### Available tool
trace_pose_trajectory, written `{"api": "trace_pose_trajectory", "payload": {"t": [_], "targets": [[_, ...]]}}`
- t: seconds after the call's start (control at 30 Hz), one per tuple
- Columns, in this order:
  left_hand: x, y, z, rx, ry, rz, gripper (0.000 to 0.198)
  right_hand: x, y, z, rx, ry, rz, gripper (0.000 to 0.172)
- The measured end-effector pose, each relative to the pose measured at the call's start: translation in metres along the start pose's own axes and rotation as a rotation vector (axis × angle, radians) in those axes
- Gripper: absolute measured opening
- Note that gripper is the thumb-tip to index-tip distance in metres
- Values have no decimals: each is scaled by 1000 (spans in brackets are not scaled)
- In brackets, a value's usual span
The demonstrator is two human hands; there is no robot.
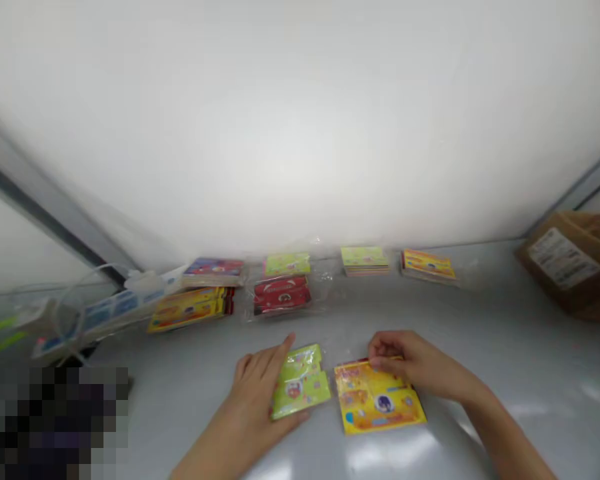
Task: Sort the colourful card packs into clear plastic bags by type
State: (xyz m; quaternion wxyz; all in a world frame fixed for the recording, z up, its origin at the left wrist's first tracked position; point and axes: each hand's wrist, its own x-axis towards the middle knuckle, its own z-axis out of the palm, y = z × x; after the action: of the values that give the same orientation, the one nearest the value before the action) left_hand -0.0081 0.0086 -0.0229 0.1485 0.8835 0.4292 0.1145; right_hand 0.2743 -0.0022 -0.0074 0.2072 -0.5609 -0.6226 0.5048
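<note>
My left hand grips the left side of a flat green printed card, with the fingers over its upper edge and the palm side along its lower corner. The card lies on the table and has a die-cut, stepped outline. My right hand rests on the top edge of a flat yellow printed card, its fingers curled over that edge. The two cards lie side by side, a small gap between them.
Several stacks of printed cards in blue, green, red and yellow lie in a row along the far side of the grey glossy table. A cardboard box sits at the far right. White packaging and cables lie at the left, beside a pixelated dark patch.
</note>
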Motion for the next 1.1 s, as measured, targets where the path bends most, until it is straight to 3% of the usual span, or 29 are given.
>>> {"api": "trace_pose_trajectory", "payload": {"t": [0.5, 1.1], "targets": [[2, 2, -4, -37, -17, -25, 93, -2, -4, -3, -9, -114, 1, 12], [0, 2, -4, -59, -14, -20, 90, -4, -6, -6, 67, 38, -28, 23]]}}
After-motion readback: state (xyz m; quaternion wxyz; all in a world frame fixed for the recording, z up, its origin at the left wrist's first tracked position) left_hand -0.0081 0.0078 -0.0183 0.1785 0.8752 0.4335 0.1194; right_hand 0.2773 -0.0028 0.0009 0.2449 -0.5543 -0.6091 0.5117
